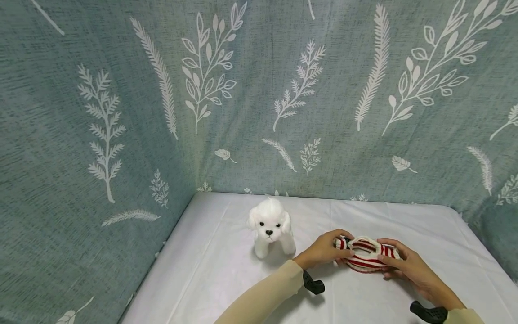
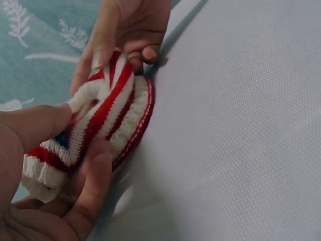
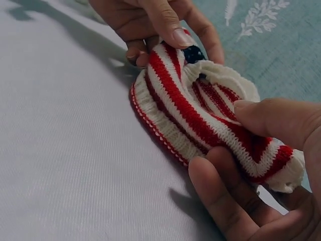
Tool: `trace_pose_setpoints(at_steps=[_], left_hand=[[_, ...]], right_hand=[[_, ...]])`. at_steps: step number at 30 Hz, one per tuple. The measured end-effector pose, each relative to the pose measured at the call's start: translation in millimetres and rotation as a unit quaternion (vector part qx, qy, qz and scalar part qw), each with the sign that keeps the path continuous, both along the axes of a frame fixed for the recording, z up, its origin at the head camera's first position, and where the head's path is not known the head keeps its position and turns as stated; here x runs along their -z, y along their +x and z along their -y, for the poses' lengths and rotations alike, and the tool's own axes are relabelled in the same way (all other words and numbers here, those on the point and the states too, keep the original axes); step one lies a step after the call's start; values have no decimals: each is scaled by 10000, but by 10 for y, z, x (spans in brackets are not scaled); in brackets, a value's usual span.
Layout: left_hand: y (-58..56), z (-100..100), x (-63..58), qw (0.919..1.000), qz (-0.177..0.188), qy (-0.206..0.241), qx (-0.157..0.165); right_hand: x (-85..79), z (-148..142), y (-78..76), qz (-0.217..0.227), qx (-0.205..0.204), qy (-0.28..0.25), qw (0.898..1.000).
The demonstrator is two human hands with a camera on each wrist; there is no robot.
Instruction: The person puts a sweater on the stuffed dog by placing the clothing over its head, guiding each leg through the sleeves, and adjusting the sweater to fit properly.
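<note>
Near the white plush dog (image 1: 269,222), left hand (image 1: 325,249) and right hand (image 1: 412,270) pinch opposite sides of a red-and-white striped knitted garment (image 1: 366,262), apparently to spread its opening (image 1: 364,246).

A red-white striped knit garment (image 1: 367,262) is held, collar (image 3: 233,79) gaping, over white cloth (image 1: 210,270).

knit garment (image 1: 366,262): red-white stripes | toy dog (image 1: 270,225): white | sleeves (image 1: 265,292): beige

1. No text, label, brand or number can be read.
2. Navy knitted patch (image 3: 195,55) on the red-and-white striped knitted garment (image 3: 175,100), beside the left hand (image 3: 143,22): pale specks, too small to read.
</note>
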State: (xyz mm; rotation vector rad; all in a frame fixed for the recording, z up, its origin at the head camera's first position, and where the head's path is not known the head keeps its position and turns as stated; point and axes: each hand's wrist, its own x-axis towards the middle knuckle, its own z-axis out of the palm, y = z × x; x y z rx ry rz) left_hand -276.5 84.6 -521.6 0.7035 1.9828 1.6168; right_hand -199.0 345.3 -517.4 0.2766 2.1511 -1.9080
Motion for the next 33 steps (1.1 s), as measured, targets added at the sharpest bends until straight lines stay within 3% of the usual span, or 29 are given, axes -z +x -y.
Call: trace_pose_setpoints(at_steps=[11, 19, 33], left_hand=[[-12, 40, -49, 9996, 112, 169, -187], [-9, 77, -119, 9996, -128, 59, -258], [-11, 209, -282, 9981, -609, -90, -65]], right_hand=[[-67, 45, -3, -65, -41, -75, 9999], [-86, 39, -4, -279, -232, -267, 9990], [-257, 118, 5, -486, -379, -128, 9980]])
